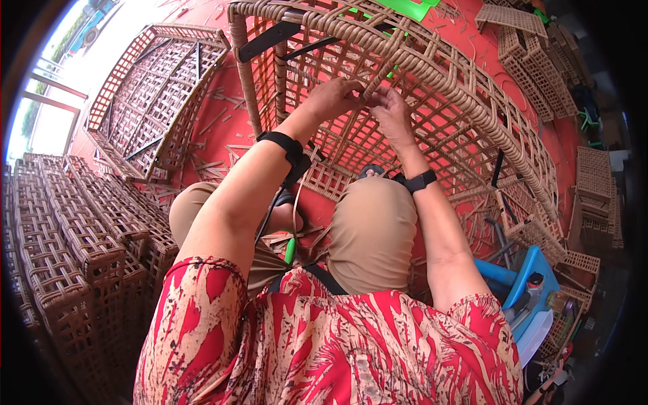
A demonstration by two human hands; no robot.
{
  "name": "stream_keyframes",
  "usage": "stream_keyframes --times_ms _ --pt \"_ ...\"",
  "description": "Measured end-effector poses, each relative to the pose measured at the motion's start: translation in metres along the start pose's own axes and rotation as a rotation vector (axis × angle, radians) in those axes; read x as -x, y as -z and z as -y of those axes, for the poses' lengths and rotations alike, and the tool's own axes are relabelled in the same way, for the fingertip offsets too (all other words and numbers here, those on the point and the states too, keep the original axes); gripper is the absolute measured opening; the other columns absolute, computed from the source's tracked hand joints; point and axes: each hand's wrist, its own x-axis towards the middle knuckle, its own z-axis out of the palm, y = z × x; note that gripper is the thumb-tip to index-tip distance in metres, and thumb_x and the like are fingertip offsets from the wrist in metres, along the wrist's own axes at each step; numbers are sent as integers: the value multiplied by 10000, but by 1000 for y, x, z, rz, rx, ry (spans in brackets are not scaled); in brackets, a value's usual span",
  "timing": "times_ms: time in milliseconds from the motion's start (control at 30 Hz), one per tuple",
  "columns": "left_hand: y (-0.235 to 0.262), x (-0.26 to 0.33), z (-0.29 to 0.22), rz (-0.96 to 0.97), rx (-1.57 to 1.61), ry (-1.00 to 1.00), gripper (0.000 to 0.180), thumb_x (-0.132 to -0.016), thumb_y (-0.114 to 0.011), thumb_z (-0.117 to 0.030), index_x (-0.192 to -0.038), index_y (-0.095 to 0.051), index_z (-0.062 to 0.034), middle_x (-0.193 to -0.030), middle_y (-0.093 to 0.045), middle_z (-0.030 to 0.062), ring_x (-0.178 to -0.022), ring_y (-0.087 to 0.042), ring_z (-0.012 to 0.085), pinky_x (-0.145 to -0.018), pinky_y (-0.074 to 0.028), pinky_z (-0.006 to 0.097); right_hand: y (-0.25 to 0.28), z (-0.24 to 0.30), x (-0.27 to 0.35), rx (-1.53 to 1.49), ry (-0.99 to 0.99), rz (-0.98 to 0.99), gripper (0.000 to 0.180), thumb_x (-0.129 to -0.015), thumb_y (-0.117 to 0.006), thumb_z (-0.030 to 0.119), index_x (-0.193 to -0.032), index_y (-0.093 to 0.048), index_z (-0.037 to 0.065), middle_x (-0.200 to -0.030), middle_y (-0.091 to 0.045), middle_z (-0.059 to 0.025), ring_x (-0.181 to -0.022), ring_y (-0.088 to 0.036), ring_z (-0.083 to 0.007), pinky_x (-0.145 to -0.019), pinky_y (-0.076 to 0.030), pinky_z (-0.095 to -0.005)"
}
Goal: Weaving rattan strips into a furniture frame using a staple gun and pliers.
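A large woven rattan-like frame (439, 62) stands tilted in front of my knees, with a thick wrapped rim and open lattice sides. Both my hands meet at a wrapped crosspiece just below its upper rim. My left hand (335, 100) has its fingers closed on a strand of the weave there. Close beside it, my right hand (393, 116) pinches at the same spot with thumb and fingers bent. The strand between the fingertips is mostly hidden. Dark flat metal brackets (270, 40) show at the frame's upper left corner.
Stacked brown woven panels (74, 229) rise at the left. Another woven panel (152, 94) leans behind them. Strand offcuts (216, 121) litter the red floor. A blue stool (530, 283) bearing tools stands at my right. More woven pieces (533, 67) lie at the far right.
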Motion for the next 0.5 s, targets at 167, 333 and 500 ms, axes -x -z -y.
stream_keyframes --times_ms 167,333,500 --pt "14 8 -21 42 -345 31 308 -817 -617 -353 -982 -646 -95 -883 -649 116 -819 -640 297 -682 -494 426 -3 -3 -5 170 42 -55 274 -816 -574 59 -1066 -550 -51 -973 -655 -124 -912 -629 -171 -789 -499 -297" --pt "4 84 -58 188 -577 -43 110 -764 -596 -91 -855 -608 -31 -780 -647 124 -685 -659 287 -546 -499 408 -23 34 -1 799 58 -149 431 -722 -735 345 -912 -591 -15 -821 -675 -171 -772 -663 -297 -718 -514 -372" --pt "32 182 -83 414 -545 163 143 -752 -597 -174 -663 -648 -74 -632 -624 117 -619 -646 293 -510 -468 420 -27 36 -2 936 1 -211 350 -675 -722 249 -904 -603 13 -834 -673 -189 -788 -654 -348 -723 -509 -421"
